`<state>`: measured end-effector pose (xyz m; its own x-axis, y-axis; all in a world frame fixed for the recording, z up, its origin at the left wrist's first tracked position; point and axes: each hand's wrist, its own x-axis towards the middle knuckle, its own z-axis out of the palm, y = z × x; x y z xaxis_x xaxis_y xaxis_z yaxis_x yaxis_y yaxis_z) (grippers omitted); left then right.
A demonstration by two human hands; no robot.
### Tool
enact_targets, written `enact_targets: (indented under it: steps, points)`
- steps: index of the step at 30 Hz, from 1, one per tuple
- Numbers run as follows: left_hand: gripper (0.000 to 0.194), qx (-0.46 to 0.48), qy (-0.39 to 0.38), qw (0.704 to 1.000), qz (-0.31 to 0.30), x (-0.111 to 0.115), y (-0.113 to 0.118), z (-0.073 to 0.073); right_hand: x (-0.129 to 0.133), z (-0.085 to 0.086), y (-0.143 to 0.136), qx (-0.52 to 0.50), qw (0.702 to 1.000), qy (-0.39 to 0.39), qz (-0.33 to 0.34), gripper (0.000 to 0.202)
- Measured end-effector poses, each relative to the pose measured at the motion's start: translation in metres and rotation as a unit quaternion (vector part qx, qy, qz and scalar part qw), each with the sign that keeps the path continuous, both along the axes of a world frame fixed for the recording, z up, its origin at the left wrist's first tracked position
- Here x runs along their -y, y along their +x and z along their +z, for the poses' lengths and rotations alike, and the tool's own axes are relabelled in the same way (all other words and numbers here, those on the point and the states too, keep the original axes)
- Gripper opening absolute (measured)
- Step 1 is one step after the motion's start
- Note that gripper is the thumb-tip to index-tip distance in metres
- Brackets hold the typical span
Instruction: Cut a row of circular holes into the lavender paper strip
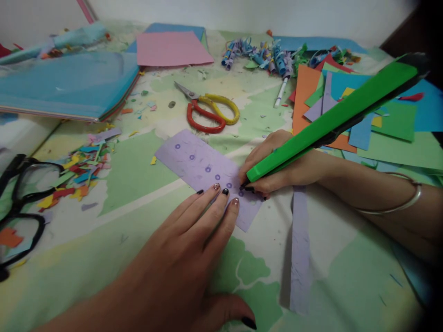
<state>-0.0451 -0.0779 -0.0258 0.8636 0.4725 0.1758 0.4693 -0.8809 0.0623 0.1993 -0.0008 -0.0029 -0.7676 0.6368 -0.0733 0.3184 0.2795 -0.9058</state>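
Here, with a purple paper [204, 175] as the clock's centre and twelve pointing away from the person, the right hand [294, 173] comes in from three o'clock, its fingers closed on a green pen [332, 115]. The pen's tip is at the last of a slanting row of small rings running from ten to four o'clock on that paper, which lies flat on the bench [79, 258]. The left hand [197, 240] reaches in from six o'clock, grasping nothing, fingers side by side with their tips on the paper's near edge and the thumb held wide. Red-and-yellow scissors [194, 124] lie at twelve, a pink sheet [175, 48] farther off toward eleven, and a blue folder [69, 83] at ten. Toward nine are paper scraps [83, 166] and black-framed glasses [24, 201]. Curled strips [256, 57] sit at one, coloured sheets [391, 120] at two, and a narrow purple strip [300, 253] around four.
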Motion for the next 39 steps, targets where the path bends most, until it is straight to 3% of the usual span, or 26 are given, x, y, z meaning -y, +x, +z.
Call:
enact_targets:
  steps: [5,11,13,17,22,29,39]
  points:
    - [0.098,0.010,0.011,1.000,0.001,0.001,0.000,0.000,0.002,-0.001,0.001,-0.003,1.000,0.005,-0.029,0.009]
    - [0.102,0.025,0.028,0.999,0.033,0.005,0.013,-0.001,0.007,0.003,-0.002,-0.083,0.971,0.008,-0.223,0.009]
    - [0.102,0.008,0.023,0.998,0.053,0.006,0.021,0.001,0.010,0.005,-0.005,-0.081,0.967,0.020,-0.242,0.010]
    - [0.097,0.007,0.002,0.997,0.078,0.004,0.029,0.007,0.010,0.003,-0.006,-0.037,0.987,0.031,-0.154,0.013]
    - [0.085,0.016,-0.027,0.995,0.097,-0.001,0.019,0.008,-0.001,-0.003,-0.001,-0.006,0.997,0.033,-0.073,0.006]
    - [0.084,0.022,-0.029,0.997,0.066,-0.003,0.013,0.001,-0.005,-0.001,-0.002,-0.023,0.997,-0.008,-0.069,0.008]
    - [0.086,0.047,-0.006,0.998,0.043,-0.006,0.012,0.000,-0.004,-0.001,-0.003,-0.028,0.997,0.014,-0.068,0.013]
